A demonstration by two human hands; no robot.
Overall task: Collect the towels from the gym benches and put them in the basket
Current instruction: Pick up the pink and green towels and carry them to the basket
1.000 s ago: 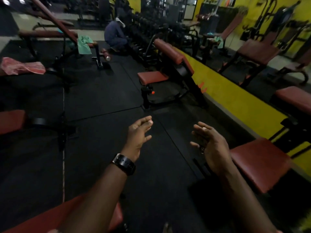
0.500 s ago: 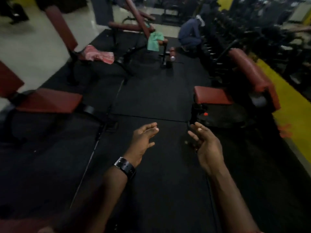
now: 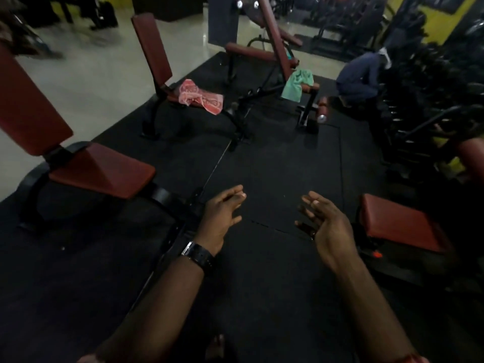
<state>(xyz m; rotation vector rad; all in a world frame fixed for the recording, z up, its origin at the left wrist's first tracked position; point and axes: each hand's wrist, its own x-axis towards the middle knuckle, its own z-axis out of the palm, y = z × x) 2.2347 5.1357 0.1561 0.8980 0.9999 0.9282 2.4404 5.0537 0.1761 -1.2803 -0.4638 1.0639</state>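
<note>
My left hand and my right hand are both empty, the fingers loosely spread, above the black rubber floor. Beyond my hands, the pink towel lies on the seat of an upright bench. Right of this towel, well apart, the green towel hangs over an incline bench.

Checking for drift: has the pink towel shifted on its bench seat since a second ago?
No. The pink towel still drapes over the same bench seat; only the camera swung.
</note>
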